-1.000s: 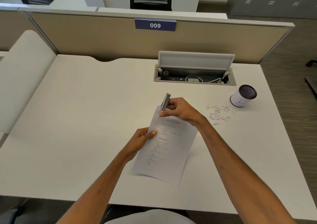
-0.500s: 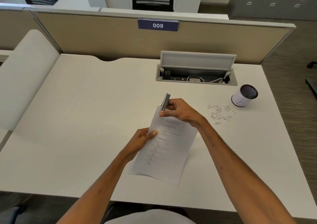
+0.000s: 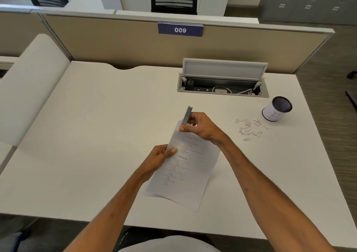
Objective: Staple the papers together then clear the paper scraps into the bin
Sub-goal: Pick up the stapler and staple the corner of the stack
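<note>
White printed papers are held tilted above the desk's middle. My left hand pinches their left edge, thumb on top. My right hand grips a small grey stapler clamped over the sheets' top left corner. A loose pile of white paper scraps lies on the desk to the right. Just beyond the scraps stands a small round bin, white-wrapped with a dark mesh rim, marked with a letter B.
An open cable tray with a raised grey lid is set into the white desk at the back. A beige partition labelled 009 runs behind. The desk's right edge drops to carpet.
Both hands, the papers and the stapler keep the same pose. Only the camera has shifted slightly.
</note>
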A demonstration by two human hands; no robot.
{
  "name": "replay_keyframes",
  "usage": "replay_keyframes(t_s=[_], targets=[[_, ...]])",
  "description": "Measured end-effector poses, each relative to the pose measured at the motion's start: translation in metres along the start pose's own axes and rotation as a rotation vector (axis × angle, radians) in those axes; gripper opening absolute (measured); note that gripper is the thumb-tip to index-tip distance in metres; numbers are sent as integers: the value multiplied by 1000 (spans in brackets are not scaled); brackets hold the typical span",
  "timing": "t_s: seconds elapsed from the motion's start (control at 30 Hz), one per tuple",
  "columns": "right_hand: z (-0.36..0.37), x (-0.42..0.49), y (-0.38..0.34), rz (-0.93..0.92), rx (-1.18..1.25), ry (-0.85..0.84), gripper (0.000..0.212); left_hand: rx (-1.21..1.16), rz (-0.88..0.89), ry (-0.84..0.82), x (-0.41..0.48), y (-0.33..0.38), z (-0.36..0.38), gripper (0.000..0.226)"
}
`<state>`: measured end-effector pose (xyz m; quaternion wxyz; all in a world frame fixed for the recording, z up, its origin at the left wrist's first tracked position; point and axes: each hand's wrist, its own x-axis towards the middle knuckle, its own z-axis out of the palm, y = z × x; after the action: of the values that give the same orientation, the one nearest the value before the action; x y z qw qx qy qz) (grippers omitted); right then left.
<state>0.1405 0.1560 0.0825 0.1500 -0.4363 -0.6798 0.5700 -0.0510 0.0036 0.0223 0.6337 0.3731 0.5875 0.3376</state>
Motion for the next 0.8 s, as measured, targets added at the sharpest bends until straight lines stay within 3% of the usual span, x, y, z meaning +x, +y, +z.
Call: replay_keyframes(t_s=[0.37,0.6,0.67,0.8], targets=[[-14,11,-4,35,-27,-120,42,9,-30,7,2,-1,-3,40],[-28,30,-1,22,85,86,33,-32,-32,30,0,0,-6,41],[-31,42,7,57,11,141,38,-59,-39,46,-2,0,-9,41],[-33,67,22,195,-382,199,46,-100,-61,64,-4,-2,-19,40]])
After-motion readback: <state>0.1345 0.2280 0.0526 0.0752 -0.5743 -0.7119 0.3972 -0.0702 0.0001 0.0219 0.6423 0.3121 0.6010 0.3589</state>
